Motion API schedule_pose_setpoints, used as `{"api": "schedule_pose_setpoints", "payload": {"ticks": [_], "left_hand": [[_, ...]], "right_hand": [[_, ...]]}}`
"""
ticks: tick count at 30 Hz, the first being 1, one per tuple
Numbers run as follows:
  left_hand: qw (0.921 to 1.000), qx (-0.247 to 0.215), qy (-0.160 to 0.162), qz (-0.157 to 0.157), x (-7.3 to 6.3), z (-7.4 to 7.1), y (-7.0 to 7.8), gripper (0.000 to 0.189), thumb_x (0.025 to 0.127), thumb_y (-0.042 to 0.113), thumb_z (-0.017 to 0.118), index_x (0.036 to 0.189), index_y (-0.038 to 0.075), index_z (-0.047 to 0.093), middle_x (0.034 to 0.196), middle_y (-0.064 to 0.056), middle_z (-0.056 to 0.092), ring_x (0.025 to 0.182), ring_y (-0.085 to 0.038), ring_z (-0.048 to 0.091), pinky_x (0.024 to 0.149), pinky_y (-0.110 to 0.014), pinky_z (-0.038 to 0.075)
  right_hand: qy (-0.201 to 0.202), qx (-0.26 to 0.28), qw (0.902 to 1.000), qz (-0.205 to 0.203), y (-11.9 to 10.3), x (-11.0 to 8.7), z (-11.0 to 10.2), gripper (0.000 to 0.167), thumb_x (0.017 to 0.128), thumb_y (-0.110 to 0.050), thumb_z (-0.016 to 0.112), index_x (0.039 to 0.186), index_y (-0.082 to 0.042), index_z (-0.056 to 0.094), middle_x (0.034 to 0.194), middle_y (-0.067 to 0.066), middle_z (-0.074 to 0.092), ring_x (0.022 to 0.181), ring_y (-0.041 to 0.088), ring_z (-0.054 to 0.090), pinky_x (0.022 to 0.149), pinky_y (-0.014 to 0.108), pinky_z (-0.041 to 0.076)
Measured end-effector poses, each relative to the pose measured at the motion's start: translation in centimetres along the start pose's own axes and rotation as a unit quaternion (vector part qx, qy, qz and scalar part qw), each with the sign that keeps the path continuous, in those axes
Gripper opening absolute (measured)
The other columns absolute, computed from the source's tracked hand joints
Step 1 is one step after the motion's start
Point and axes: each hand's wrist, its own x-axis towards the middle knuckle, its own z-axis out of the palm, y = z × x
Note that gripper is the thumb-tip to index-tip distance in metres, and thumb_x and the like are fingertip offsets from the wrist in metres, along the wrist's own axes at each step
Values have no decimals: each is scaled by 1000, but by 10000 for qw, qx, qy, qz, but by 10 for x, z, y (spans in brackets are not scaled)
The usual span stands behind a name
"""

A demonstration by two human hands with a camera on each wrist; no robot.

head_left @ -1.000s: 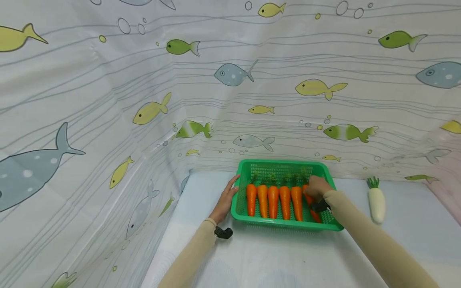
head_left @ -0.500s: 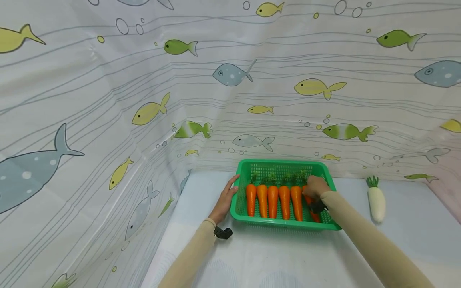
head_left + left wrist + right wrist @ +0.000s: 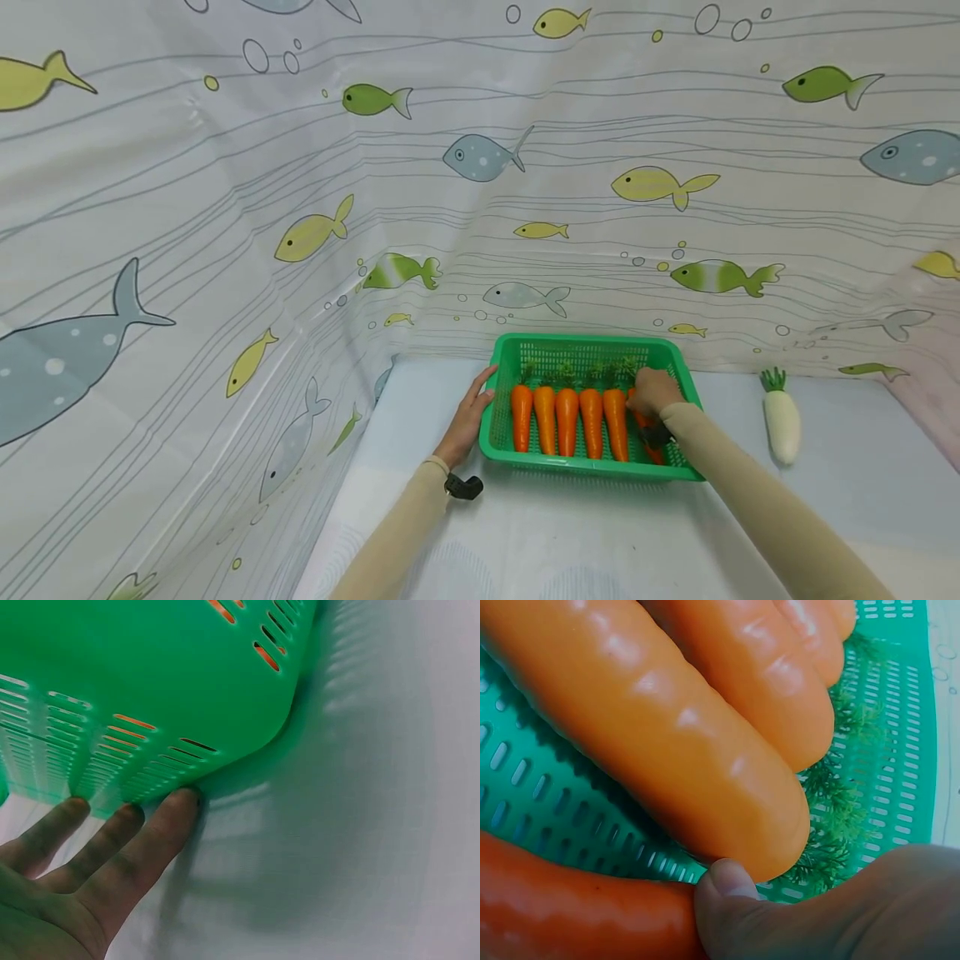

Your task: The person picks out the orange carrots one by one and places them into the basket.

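A green plastic basket (image 3: 585, 468) holds several orange carrots (image 3: 567, 421) with leafy green tops, lying side by side in a row. My left hand (image 3: 467, 425) is at the basket's left side; in the left wrist view its extended fingertips touch the slotted wall. Inside the basket's right part, my right hand (image 3: 654, 392) grips the thick end of a carrot (image 3: 585, 907), the rightmost one. The right wrist view shows the thumb pressed on that end, close beside the neighbouring carrot (image 3: 652, 727). My other right fingers are hidden there.
A white radish (image 3: 783, 425) with green leaf stubs lies on the table (image 3: 555, 533) to the right of the basket. A fish-printed sheet (image 3: 585, 275) rises behind the table and on the left.
My right hand has shifted slightly left with the carrot, towards the row. The left hand stays at the basket's side.
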Motion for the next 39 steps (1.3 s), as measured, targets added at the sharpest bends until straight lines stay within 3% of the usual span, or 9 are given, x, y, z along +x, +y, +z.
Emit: {"api": "schedule_pose_setpoints", "payload": {"ticks": [13, 24, 31, 39], "left_hand": [[9999, 108, 17, -49, 1, -1, 3, 50, 114, 45, 39, 163, 50, 33, 178, 3, 19, 165, -33, 16, 128, -68, 16], [9999, 142, 21, -39, 0, 0, 1, 50, 114, 46, 39, 163, 50, 33, 179, 2, 18, 165, -33, 15, 128, -69, 14], [9998, 208, 19, -2, 1, -1, 1, 52, 114, 44, 39, 165, 47, 31, 179, -1, 17, 165, -36, 15, 127, -70, 14], [9999, 84, -2, -60, 1, 0, 2, 49, 114, 47, 39, 161, 54, 33, 179, 4, 17, 165, -31, 15, 128, -68, 16]], "right_hand": [[39, 128, 9999, 37, -1, 0, -1, 43, 96, -10, 71, 63, -15, 43, 56, -3, 31, 52, 16, 42, 54, 29, 40], [162, 12, 9999, -22, 3, 0, -1, 40, 94, -13, 75, 67, -13, 47, 60, -1, 36, 59, 21, 45, 68, 40, 43], [196, 25, 9998, -49, 2, 0, 0, 39, 95, -12, 75, 67, -12, 47, 59, -1, 35, 56, 19, 45, 58, 32, 41], [319, 165, 9992, -187, 7, -1, 5, 40, 96, -12, 74, 70, -12, 45, 58, -2, 32, 53, 17, 41, 55, 30, 39]]}}
